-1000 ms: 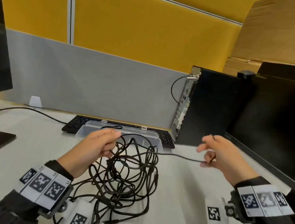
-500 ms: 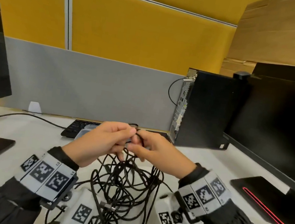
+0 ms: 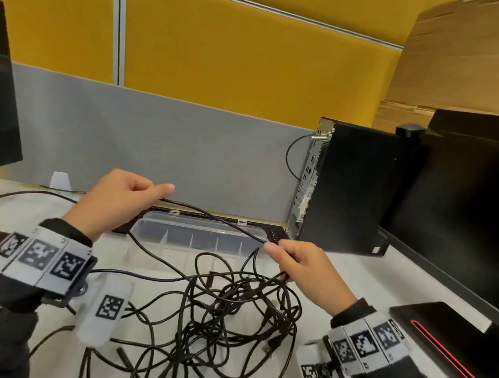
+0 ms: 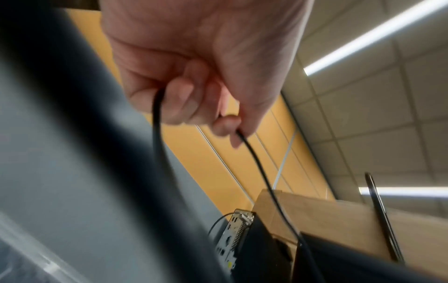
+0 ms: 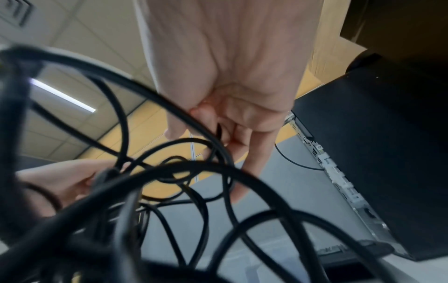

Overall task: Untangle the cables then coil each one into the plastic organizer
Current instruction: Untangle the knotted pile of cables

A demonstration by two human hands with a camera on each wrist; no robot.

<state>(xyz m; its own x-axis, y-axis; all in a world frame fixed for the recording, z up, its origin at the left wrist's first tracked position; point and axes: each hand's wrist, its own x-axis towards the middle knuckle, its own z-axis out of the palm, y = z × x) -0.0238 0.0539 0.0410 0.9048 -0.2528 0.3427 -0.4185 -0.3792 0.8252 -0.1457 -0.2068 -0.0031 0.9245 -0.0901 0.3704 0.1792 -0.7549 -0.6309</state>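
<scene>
While the left hand (image 3: 121, 199) pinches a black cable (image 3: 215, 217) between thumb and curled fingers, the strand runs taut over the clear plastic organizer (image 3: 203, 235) to the right hand (image 3: 304, 270), which also grips it. The cable tangle (image 3: 223, 319) lies on the desk (image 3: 14, 210) just before the organizer.

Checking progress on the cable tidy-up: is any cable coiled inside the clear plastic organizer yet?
No, the organizer compartments hold no coil; the tangled cables lie on the desk in front of it.
</scene>
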